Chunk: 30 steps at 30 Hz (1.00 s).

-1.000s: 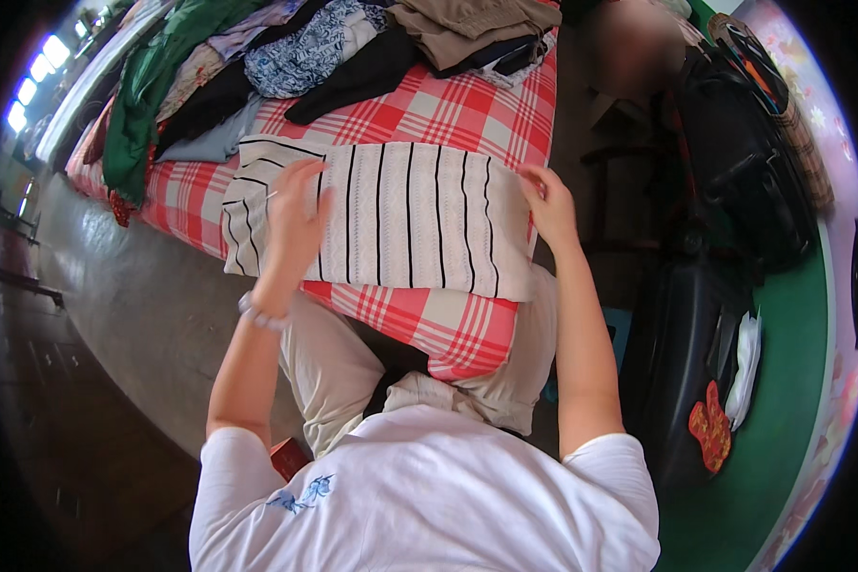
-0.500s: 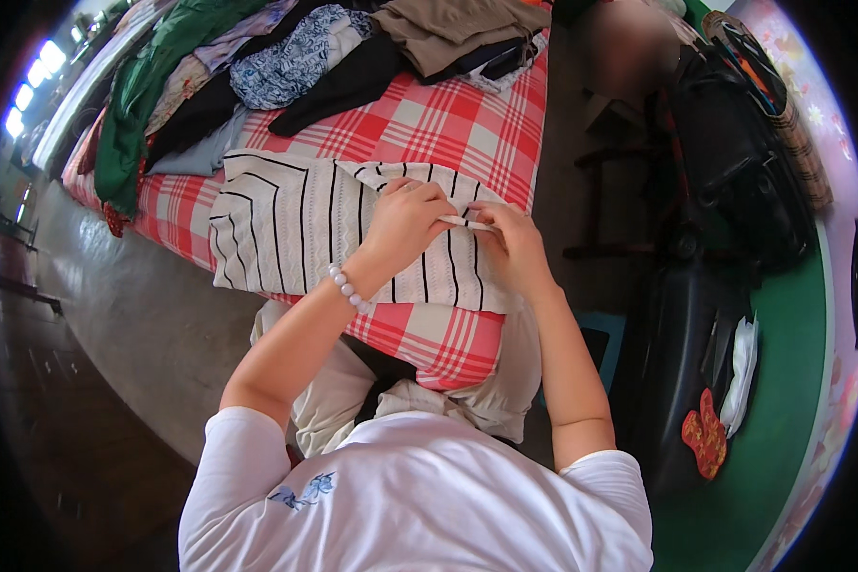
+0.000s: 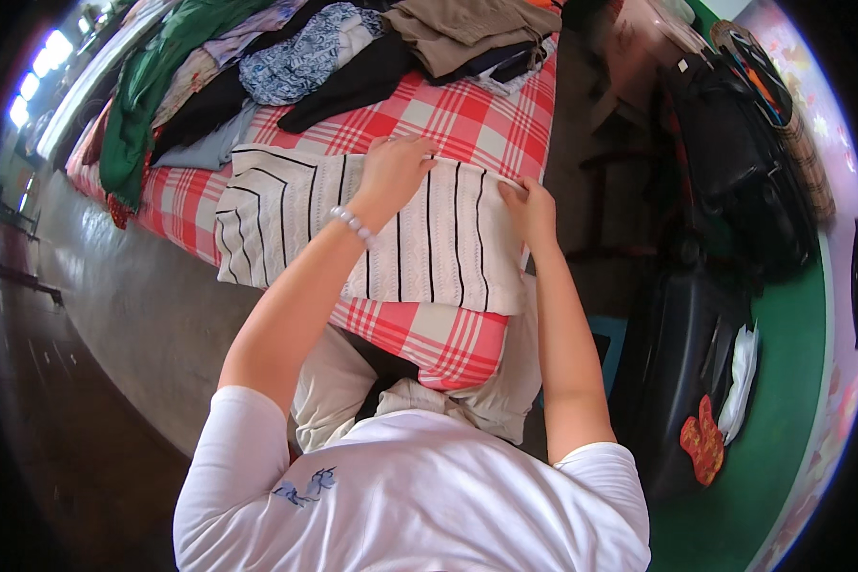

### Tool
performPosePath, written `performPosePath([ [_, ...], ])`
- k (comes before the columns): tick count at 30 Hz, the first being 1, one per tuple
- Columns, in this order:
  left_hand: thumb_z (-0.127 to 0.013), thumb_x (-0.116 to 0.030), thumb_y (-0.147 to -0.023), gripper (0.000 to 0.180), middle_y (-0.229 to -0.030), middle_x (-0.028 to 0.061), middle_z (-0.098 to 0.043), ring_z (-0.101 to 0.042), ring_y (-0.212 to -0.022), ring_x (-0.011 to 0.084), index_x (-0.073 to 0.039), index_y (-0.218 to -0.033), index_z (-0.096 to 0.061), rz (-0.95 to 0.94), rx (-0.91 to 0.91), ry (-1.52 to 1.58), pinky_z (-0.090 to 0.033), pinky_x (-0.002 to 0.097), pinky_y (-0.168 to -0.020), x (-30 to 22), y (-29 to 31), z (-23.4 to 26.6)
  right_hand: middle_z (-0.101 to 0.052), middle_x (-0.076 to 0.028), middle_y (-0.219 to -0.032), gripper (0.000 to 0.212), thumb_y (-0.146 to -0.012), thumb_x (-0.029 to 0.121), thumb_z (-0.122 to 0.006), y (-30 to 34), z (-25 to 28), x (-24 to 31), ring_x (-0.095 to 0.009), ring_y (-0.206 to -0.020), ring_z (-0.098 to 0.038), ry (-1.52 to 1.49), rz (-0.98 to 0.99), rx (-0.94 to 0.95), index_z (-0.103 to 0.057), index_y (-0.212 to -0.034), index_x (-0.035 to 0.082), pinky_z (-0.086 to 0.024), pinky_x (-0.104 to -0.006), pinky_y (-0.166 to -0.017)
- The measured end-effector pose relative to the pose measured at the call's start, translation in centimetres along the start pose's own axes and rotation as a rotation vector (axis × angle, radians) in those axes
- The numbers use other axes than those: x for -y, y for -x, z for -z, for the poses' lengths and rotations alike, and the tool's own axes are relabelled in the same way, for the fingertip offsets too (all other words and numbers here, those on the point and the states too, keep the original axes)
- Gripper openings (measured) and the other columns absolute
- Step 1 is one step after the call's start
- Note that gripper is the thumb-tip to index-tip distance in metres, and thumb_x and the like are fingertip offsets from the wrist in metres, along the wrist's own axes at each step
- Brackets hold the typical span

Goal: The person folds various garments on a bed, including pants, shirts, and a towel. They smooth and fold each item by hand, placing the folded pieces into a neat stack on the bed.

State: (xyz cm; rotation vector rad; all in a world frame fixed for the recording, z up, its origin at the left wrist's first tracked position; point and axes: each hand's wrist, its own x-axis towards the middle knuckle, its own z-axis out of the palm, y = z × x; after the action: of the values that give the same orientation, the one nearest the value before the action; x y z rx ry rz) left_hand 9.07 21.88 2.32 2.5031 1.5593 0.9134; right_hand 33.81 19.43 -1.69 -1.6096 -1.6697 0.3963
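A white knit garment (image 3: 434,248) with thin black stripes lies folded into a flat rectangle across a red-and-white checked cloth (image 3: 467,338). Along its far edge, my left hand (image 3: 398,177) bends its fingers and pinches the fabric; a pale bead bracelet circles that wrist. My right hand (image 3: 534,212) has closed its thumb and fingers on the far right corner of the same garment. Between the two hands the far edge runs nearly straight. Part of the garment is hidden under my left forearm.
Beyond the garment lies a heap of clothes: a green cloth (image 3: 138,119), a blue-and-white patterned piece (image 3: 300,57), a black one (image 3: 353,86) and brown trousers (image 3: 458,33). On the right stand a black bag (image 3: 744,162) and a dark rounded case (image 3: 682,372). Another person is partly visible at the upper right.
My hands have moved apart and away from me, toward the far edge. The strip of garment pinched between them has been laid down, and the far right part now lies smoother.
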Motion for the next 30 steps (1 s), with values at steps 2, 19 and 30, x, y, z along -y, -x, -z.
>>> performPosePath([
  [2, -0.060, -0.014, -0.082, 0.026, -0.102, 0.0080, -0.063, -0.061, -0.096, 0.0255, -0.009, -0.108, -0.063, -0.032, -0.127, -0.246, -0.047, 0.0408, -0.080, -0.7, -0.4, -0.4, -0.067, -0.019, -0.088, 0.030, -0.080, 0.022, -0.072, -1.0, -0.9, -1.9, -0.031, -0.082, -0.065, -0.026, -0.028, -0.022, -0.064, -0.095, -0.002, -0.050, -0.0355, -0.073],
  [19, -0.060, -0.019, -0.077, 0.037, -0.108, 0.0115, -0.053, -0.056, -0.094, 0.0218, -0.004, -0.111, -0.055, -0.160, 0.182, -0.205, -0.048, 0.0316, -0.066, -14.9, 12.9, -1.6, -0.065, -0.013, -0.088, 0.041, -0.083, 0.033, -0.071, -0.5, 1.0, -0.1, -0.018, -0.079, -0.060, -0.107, -0.217, 0.279, -0.062, -0.098, -0.004, -0.047, -0.0319, -0.073],
  [30, -0.060, -0.012, -0.078, 0.022, -0.083, 0.0080, -0.058, -0.065, -0.065, 0.0203, -0.003, -0.096, -0.052, -0.090, 0.169, -0.093, -0.050, 0.0296, -0.051, -16.9, 10.6, -1.4, -0.065, -0.009, -0.096, 0.036, -0.085, 0.023, -0.070, -1.8, 4.6, -1.7, -0.015, -0.086, -0.058, -0.542, -0.239, 0.063, -0.060, -0.105, -0.004, -0.046, -0.0292, -0.078],
])
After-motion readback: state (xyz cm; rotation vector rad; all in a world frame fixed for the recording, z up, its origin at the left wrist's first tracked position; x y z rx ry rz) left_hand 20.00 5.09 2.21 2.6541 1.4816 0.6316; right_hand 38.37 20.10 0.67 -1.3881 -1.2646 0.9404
